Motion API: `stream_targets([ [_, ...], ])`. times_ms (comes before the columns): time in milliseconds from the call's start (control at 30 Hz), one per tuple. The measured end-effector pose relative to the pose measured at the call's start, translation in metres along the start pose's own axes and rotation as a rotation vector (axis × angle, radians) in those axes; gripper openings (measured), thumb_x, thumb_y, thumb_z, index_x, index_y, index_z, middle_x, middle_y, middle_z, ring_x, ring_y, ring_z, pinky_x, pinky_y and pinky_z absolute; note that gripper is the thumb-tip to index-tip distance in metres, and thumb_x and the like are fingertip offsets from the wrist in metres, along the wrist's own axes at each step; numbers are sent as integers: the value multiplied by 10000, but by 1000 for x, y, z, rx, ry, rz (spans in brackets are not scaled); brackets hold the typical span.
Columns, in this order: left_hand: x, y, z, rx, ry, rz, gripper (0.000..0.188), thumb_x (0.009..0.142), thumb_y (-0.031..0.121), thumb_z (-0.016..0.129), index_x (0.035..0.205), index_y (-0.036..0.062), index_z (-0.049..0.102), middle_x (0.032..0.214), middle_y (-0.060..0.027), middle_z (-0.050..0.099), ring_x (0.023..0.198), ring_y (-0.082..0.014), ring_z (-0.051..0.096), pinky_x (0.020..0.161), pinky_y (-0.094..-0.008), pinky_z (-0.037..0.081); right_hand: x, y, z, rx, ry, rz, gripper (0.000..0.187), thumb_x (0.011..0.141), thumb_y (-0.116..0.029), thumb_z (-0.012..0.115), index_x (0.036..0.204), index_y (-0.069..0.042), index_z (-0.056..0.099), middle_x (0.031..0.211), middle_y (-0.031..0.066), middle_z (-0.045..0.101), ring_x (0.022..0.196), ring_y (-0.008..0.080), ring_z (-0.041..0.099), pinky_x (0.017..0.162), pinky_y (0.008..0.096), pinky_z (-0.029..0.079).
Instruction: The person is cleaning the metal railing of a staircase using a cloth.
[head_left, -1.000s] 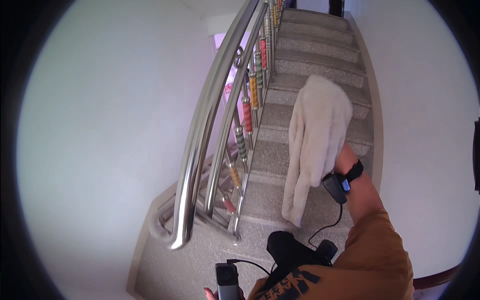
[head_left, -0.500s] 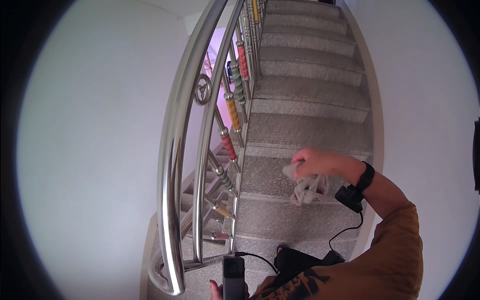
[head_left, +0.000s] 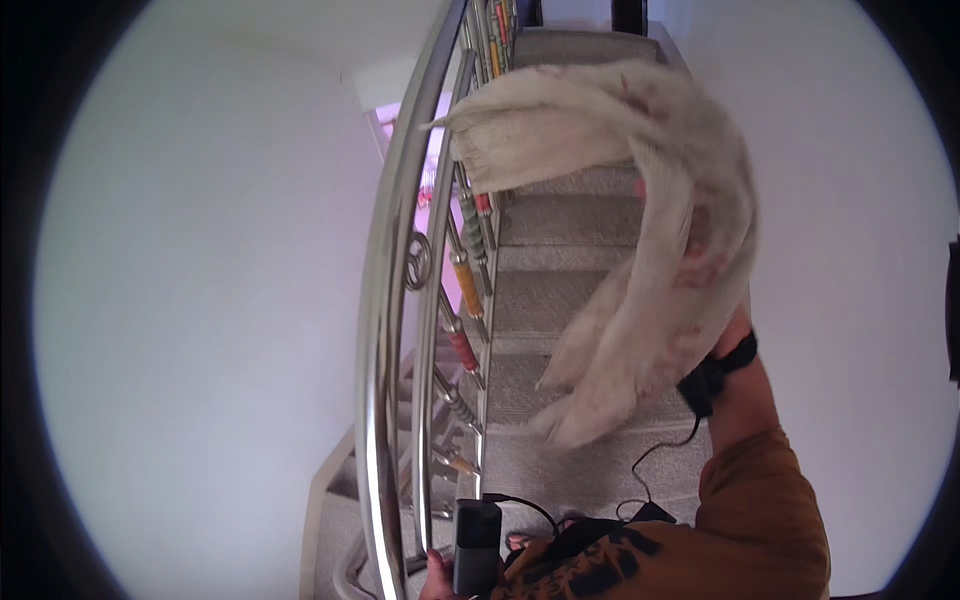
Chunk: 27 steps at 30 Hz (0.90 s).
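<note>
Left hand (head_left: 437, 578): at the very near edge, low in view, fingers closed around a dark, slim device (head_left: 476, 547) held upright; only the fingertips show.
Cable (head_left: 525, 503): a black lead runs from the top of the device to the right, towards the person's chest.
Sleeve (head_left: 765, 520): an orange-brown sleeve covers the right forearm, which comes up from the near right.
Wrist strap (head_left: 715, 372): a black band with a small unit sits on the right wrist, a thin wire trailing down from it.
Right hand (head_left: 700, 255): raised above the wrist and almost wholly hidden behind the cloth; it seems to have hold of the cloth, but how tightly the fingers close cannot be told.
Cloth (head_left: 640, 200): a pale, off-white towel, blurred in the air; it arcs from the upper middle, by the railing, over to the right and hangs down to a ragged end above the near steps.
Railing (head_left: 385, 300): a shiny steel handrail and balusters with coloured sleeves, left of the cloth, curving from near to far.
Stairs (head_left: 545, 300): grey speckled steps climbing away between the railing and the right wall.
Walls (head_left: 200, 280): plain white on both sides.
</note>
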<state>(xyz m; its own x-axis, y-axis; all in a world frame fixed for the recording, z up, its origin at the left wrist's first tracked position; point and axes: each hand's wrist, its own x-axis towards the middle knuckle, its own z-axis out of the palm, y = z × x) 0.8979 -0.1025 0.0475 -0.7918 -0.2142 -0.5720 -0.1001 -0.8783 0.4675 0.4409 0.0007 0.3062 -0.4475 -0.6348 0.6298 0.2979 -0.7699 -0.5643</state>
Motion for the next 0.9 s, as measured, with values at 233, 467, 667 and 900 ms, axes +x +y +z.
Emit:
stream_targets([
  [233,17,34,-27,55,-56,31,1102,602,863,185,1265,-2,348,819,-157,580,666,-245,554,598,-340,454,6,68,-1,118,-88,21,380,924,-219,349,1242,-24,417,1208,122,488,1107,254,472,952,357,394],
  [467,32,54,-55,114,-121,58,1179,554,898,175,1301,-5,307,783,-171,574,628,-250,544,574,-342,443,0,25,18,-255,26,-38,371,924,-224,362,1239,-38,423,1183,113,507,1067,239,498,914,354,421],
  [667,39,61,-50,85,-168,88,1214,536,914,192,1326,-3,282,858,-182,594,657,-258,559,589,-348,449,-16,-13,39,-1279,234,6,347,907,-217,439,1214,-54,449,1131,100,541,985,209,548,839,347,474],
  [900,36,83,-3,34,-211,120,1157,585,888,227,1328,3,281,1095,-164,557,774,-263,585,684,-379,488,44,-9,-13,-695,209,125,331,913,-249,413,1172,-51,477,1088,101,557,941,220,562,806,366,485],
])
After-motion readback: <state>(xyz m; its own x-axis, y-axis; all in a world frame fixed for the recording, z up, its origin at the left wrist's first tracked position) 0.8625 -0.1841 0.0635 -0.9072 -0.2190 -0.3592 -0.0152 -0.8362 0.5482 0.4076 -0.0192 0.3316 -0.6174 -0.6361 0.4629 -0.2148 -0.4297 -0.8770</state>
